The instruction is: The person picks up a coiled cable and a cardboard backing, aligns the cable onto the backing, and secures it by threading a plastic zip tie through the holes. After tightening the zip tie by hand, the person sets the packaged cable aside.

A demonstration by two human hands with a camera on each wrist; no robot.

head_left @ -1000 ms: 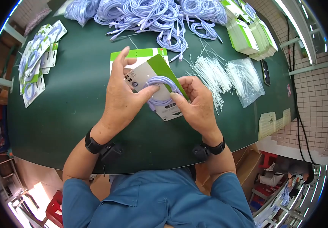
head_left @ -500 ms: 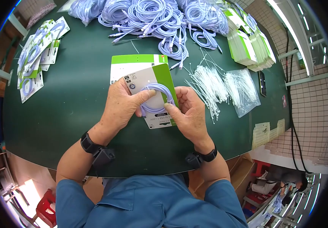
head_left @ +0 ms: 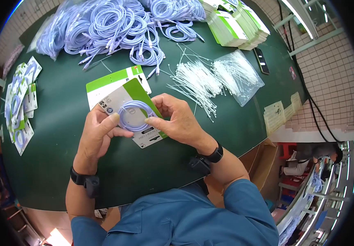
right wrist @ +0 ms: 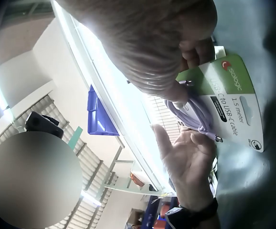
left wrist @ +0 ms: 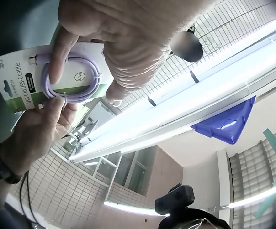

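In the head view my right hand [head_left: 179,123] holds a green and white card [head_left: 130,92], its thumb on the front and its other fingers behind. A coiled lilac USB-C cable [head_left: 121,112] lies against the card's front. The left hand [head_left: 95,133] is at the card's left side, palm turned toward it. Its thumb and a finger are spread, and in the left wrist view that finger [left wrist: 60,59] lies over the coil. The right wrist view shows the printed hanging tab [right wrist: 248,112]. Beneath the held card, another green and white card [head_left: 97,87] lies on the table.
Bundled lilac cables [head_left: 115,24] are heaped at the back of the green table [head_left: 54,172]. White cable ties [head_left: 195,80], some in a clear bag [head_left: 242,80], lie to the right. Card stacks [head_left: 226,28], a phone [head_left: 261,60] and carded cables [head_left: 19,98] lie around.
My left hand has loosened from the card, its thumb and finger now spread at the coil. The right hand keeps its grip. In the head view, hands and card have shifted left.
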